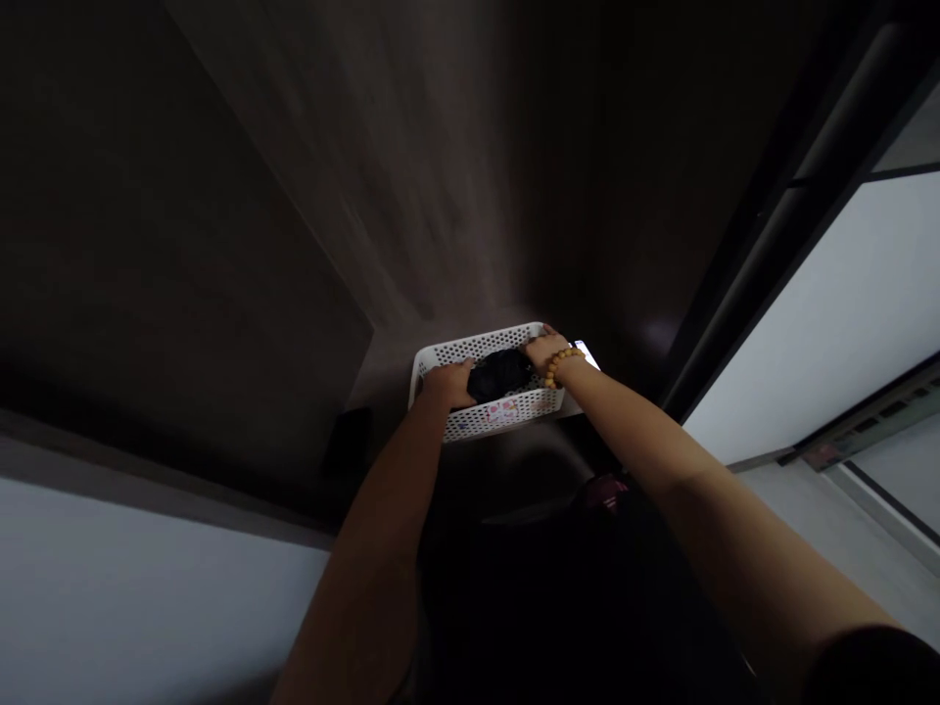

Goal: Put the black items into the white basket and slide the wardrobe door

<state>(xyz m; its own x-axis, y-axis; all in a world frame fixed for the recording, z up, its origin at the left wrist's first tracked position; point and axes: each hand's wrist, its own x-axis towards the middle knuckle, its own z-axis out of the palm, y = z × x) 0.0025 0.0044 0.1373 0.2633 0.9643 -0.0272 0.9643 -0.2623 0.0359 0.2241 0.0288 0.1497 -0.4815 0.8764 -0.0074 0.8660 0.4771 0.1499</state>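
Note:
A white perforated plastic basket [477,423] holds a dark, crumpled bundle [500,374] that looks like black cloth. My left hand [450,383] reaches into the basket's left part, its thumb against the bundle; the other fingers are mostly hidden. At the right end, my right hand [544,351] has curled fingers on the bundle's other side. A beaded bracelet [562,364] circles my right wrist. On the basket's near wall sits a pinkish sticker [502,411]. Dim light hides the bundle's detail.
Dark wood-like panels [168,215] rise on the left, behind and on the right, enclosing the basket. Right of it lies a small lit rectangle [587,354], perhaps a phone screen. A dark flat object [348,441] is at the left. Pale floor [815,509] shows at the right.

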